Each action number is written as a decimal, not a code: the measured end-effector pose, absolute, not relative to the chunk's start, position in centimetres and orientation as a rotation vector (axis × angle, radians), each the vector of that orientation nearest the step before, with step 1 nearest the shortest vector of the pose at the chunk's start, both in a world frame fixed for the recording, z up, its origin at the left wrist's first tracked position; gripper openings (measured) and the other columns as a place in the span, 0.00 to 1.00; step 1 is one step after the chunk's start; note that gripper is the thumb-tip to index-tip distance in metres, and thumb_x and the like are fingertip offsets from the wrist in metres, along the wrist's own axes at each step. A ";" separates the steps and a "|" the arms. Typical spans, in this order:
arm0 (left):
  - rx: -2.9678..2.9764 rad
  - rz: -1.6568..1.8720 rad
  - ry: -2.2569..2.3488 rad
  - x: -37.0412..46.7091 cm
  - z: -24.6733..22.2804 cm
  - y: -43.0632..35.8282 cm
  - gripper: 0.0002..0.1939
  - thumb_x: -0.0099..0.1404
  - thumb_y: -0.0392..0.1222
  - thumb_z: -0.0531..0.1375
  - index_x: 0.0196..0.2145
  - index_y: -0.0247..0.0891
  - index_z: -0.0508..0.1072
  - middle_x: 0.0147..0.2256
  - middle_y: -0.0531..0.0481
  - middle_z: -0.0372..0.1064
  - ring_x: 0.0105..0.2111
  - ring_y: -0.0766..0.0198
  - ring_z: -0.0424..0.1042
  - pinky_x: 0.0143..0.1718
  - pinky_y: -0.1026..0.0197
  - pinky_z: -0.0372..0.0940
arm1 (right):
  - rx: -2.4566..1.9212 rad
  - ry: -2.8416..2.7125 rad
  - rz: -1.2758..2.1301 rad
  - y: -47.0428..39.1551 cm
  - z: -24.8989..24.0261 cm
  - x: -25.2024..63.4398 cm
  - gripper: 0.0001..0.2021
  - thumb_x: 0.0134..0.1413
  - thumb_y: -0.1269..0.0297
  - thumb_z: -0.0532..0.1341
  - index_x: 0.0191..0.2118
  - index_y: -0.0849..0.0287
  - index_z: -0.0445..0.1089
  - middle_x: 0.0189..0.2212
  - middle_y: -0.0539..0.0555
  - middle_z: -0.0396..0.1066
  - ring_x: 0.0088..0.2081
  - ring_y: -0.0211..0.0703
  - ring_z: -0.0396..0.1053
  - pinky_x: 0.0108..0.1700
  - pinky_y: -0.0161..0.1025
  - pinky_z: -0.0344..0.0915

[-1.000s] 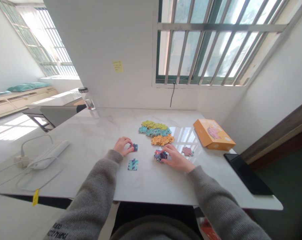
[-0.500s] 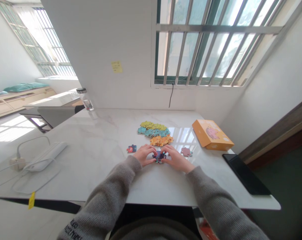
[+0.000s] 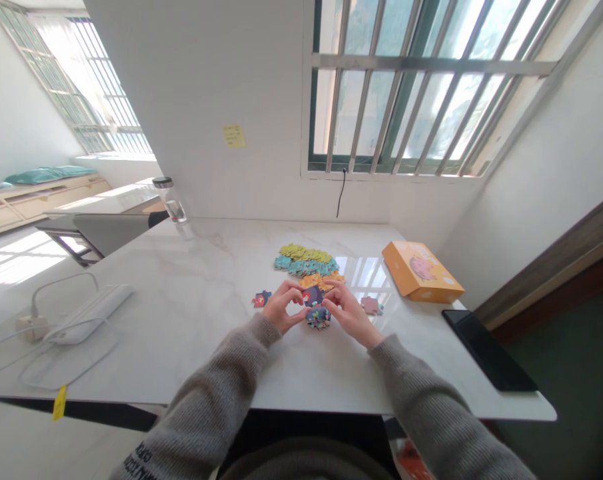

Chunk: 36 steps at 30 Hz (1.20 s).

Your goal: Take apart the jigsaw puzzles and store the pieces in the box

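A dark purple puzzle piece with a red patch (image 3: 312,295) is raised between my two hands over a small stack of dark puzzle pieces (image 3: 318,318). My left hand (image 3: 285,307) curls its fingers at the piece's left edge, thumb by the stack. On the right edge, my right hand (image 3: 348,310) pinches with bent fingers and thumb. A red and blue puzzle piece (image 3: 262,299) lies left of my left hand. To the right of my right hand rests a mauve puzzle piece (image 3: 371,305), its printed side not visible.
Beyond my hands are piles of orange pieces (image 3: 331,281), blue pieces (image 3: 306,267) and yellow-green pieces (image 3: 306,253). An orange box (image 3: 424,271) and a black tablet or phone (image 3: 488,350) sit at right. A white power strip (image 3: 91,313) with cables lies left; a bottle (image 3: 171,200) stands far left.
A dark piece with a red patch has come up off the stack between my hands and moved slightly away from me. The stack beneath now shows a different piece on top.
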<state>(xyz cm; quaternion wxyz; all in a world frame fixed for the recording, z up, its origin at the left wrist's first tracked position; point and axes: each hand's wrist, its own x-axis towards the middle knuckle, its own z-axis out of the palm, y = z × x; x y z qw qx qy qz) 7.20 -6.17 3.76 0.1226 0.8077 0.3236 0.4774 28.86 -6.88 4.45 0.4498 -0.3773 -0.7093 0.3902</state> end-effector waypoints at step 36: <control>2.603 1.389 0.879 6.9 4.7 -7.2 0.11 0.56 0.32 0.63 0.38 0.41 0.73 0.45 0.45 0.71 0.46 0.56 0.67 0.49 0.51 0.67 | -0.856 -1.741 0.976 -7.2 4.5 28.8 0.18 0.63 0.60 0.57 0.57 0.55 0.61 0.27 0.46 0.62 0.30 0.38 0.62 0.34 0.37 0.62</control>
